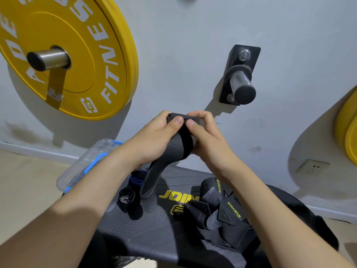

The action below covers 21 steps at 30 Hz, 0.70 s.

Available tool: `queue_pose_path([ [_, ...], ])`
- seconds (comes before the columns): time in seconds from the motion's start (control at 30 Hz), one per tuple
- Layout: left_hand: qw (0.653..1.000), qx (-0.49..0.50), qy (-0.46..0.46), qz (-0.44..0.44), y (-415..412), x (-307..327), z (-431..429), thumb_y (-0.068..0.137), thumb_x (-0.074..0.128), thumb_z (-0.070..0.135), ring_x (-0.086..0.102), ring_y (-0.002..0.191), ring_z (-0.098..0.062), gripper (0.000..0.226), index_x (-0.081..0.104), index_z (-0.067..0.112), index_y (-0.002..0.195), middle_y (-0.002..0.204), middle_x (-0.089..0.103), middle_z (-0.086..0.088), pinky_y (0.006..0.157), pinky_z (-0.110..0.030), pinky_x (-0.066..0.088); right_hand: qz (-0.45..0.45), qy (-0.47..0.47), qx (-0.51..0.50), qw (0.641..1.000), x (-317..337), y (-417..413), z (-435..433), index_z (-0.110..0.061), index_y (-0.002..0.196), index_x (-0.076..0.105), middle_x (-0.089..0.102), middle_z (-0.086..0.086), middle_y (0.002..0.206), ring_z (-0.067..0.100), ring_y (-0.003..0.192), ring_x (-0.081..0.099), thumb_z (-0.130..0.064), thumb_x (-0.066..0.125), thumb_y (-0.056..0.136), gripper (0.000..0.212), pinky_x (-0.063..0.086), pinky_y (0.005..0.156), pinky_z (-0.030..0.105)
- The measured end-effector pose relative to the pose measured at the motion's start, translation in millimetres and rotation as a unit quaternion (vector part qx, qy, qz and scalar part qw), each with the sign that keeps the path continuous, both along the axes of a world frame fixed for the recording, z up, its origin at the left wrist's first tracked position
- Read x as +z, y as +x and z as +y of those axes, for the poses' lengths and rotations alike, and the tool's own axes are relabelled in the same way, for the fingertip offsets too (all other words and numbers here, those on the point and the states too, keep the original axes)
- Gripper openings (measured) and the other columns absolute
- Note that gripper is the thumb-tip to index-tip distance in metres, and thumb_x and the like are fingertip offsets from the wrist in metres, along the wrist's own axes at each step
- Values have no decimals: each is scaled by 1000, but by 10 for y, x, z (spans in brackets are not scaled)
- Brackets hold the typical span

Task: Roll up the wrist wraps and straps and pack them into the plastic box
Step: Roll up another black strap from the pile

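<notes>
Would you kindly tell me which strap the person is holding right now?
The grey strap, pinched at its top by the left hand and right hand; the yellow-lettered wraps lie untouched on the bench.

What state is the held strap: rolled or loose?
Mostly loose. The left hand and right hand pinch the strap at its top end; its grey tail hangs unrolled toward the bench. Roll started up top: cannot tell.

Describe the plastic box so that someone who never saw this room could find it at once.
Start from the yellow weight plate with white letters on the wall. Below it, at the left edge of the dark bench, sits the plastic box. It alone is clear with bright blue clips; the things near it are dark rolls and straps.
</notes>
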<state>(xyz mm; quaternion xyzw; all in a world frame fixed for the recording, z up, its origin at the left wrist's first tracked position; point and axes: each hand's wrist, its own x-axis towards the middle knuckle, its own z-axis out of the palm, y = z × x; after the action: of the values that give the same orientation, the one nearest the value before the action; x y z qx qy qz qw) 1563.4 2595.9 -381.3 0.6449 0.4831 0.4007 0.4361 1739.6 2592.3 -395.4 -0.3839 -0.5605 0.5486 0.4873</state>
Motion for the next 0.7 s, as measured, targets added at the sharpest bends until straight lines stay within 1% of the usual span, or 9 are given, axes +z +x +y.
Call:
queue_pose_path([
  [0.1,999,25,4,-31,-13,-8,53,113,51,39,70,119,-28,26,58,17,124,123,72,-10,106,-57,56,-61,-61,66,994,-32,25,-32,-13,135,58,78,10,120,23,107,77,-35,65,103,39,66,85,49],
  [0.17,997,68,29,19,-47,-36,100,111,53,42,69,113,-30,28,57,16,120,117,71,-10,98,-54,57,-126,-66,60,988,-80,29,-53,-11,135,54,77,20,116,28,100,79,-24,73,99,43,65,91,48],
  [0.27,987,118,45,96,-114,-103,157,107,60,44,72,92,-24,28,65,17,112,98,73,-7,73,-37,57,-109,-58,-26,992,-68,17,-56,-28,135,43,70,37,111,39,91,75,-16,80,93,57,61,94,61],
  [0.37,994,101,15,42,-131,-168,184,108,64,26,81,79,-20,16,72,18,119,98,78,-11,63,-26,62,-41,-11,-43,998,-15,35,-26,-20,118,65,79,18,89,27,75,73,-10,75,98,25,60,80,46],
  [0.4,996,88,-8,0,-126,-179,186,109,63,19,82,76,-21,17,72,17,122,99,79,-15,62,-25,63,-20,2,-50,999,22,54,-20,-15,108,74,78,13,87,23,76,73,-11,73,99,10,59,78,40],
  [0.47,994,51,-63,-77,-125,-184,194,110,58,7,82,79,-25,22,75,13,123,101,81,-20,66,-28,65,51,-10,-50,997,64,136,23,-11,101,83,77,7,84,18,78,72,-11,58,98,25,58,73,32],
  [0.57,980,-22,-129,-147,-117,-154,190,108,52,-1,81,95,-34,27,75,4,121,106,80,-24,75,-35,67,151,-56,27,986,115,274,60,0,125,71,81,14,102,26,90,79,9,33,89,54,63,73,31],
  [0.63,970,-36,-177,-165,-95,-124,172,108,43,-3,80,101,-41,31,69,-1,124,109,79,-26,82,-39,68,124,-13,31,992,77,313,75,-1,130,68,79,17,121,32,105,79,17,43,95,47,64,78,30],
  [0.7,966,-44,-208,-145,-69,-119,149,105,38,-5,79,101,-43,36,68,-6,124,111,78,-29,84,-40,67,47,57,-32,997,3,329,107,-9,115,77,81,14,111,27,96,80,-2,68,99,20,62,77,30],
])
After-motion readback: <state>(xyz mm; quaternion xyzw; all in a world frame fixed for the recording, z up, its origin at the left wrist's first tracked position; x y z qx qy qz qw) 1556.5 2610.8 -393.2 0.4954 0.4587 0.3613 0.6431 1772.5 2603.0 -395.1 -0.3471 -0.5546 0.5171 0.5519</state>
